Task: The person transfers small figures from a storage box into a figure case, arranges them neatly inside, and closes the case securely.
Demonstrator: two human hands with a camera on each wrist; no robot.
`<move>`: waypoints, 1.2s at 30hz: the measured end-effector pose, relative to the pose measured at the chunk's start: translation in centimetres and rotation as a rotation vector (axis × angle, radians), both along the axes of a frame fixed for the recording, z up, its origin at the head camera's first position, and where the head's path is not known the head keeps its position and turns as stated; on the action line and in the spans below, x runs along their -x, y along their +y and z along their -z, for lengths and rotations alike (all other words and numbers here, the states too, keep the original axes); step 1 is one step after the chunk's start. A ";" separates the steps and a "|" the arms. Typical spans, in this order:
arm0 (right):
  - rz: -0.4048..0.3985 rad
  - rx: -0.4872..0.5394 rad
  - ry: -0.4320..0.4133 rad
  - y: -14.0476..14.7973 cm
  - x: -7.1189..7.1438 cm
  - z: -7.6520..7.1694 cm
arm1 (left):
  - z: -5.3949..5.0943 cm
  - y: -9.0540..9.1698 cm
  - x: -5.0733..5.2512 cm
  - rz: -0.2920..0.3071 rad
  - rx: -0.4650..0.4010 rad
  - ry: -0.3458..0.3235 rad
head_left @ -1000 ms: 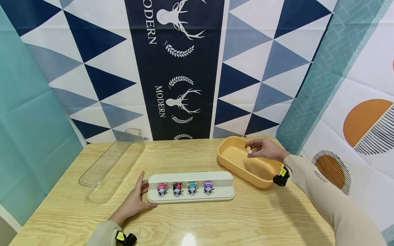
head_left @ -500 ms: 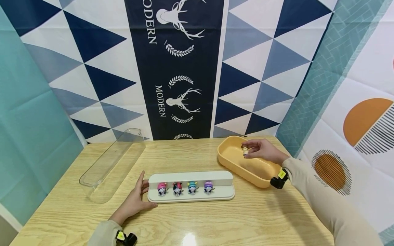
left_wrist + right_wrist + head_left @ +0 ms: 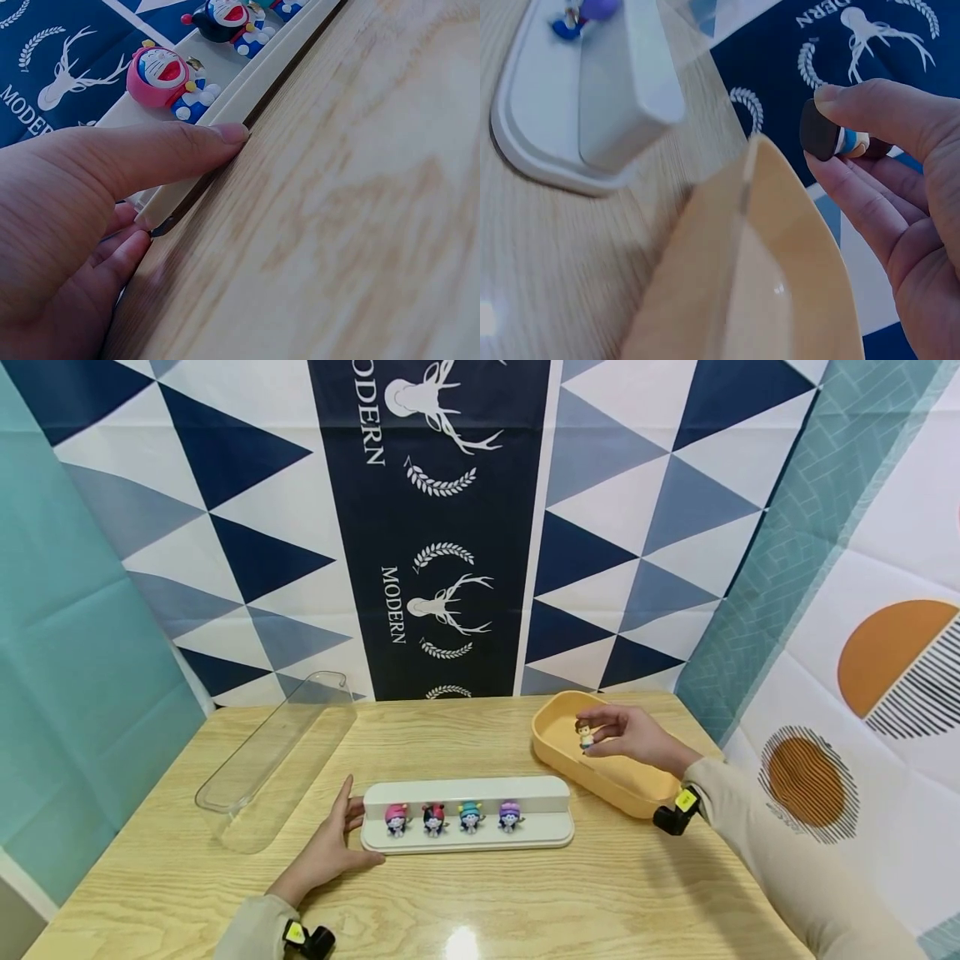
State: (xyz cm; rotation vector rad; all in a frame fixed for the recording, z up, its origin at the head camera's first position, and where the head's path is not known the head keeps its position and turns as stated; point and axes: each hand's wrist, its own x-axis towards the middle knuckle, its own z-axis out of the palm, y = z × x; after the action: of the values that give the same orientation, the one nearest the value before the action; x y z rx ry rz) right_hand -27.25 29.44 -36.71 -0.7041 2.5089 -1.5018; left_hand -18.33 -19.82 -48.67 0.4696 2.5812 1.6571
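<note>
My right hand (image 3: 637, 735) pinches a small figurine (image 3: 584, 735) with brown hair and a pale top between thumb and fingers, over the orange bin (image 3: 555, 760). The right wrist view shows the dark flat base (image 3: 819, 131) of this figurine turned towards the camera. Around the left end of a white two-step display stand (image 3: 468, 789) lies my left hand (image 3: 330, 843), its thumb (image 3: 180, 150) along the front edge and its other fingers at the end. A row of several figurines in coloured hoods, among them a pink-hooded figurine (image 3: 161, 79), stands on the lower step.
A clear plastic cover (image 3: 277, 760) lies on the left of the wooden table (image 3: 525, 902), open side up. Patterned cloth (image 3: 450, 527) hangs behind the table, and more cloth closes off both sides. The bin's wall rises between the right hand and the stand.
My right hand has moved left and slightly nearer, carrying the figurine across the bin towards its left rim. The left hand stays at the stand's end.
</note>
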 end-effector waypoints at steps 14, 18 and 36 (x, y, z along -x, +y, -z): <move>-0.057 0.176 0.042 -2.6 -2.2 1.7 | -0.3 0.2 0.0 -0.005 -0.020 -0.031; -0.070 0.197 0.030 -3.4 -2.9 2.5 | -0.3 0.1 -0.2 -0.007 -0.008 -0.013; -0.080 0.219 0.169 -5.8 -6.1 6.2 | -0.2 0.0 -0.1 -0.001 -0.005 -0.012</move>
State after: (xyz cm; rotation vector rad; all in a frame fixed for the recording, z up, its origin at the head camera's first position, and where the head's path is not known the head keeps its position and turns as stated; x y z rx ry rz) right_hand -21.19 23.66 -42.94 -0.9909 2.4200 -1.7743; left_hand -18.24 -19.81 -48.48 0.4575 2.5693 1.6623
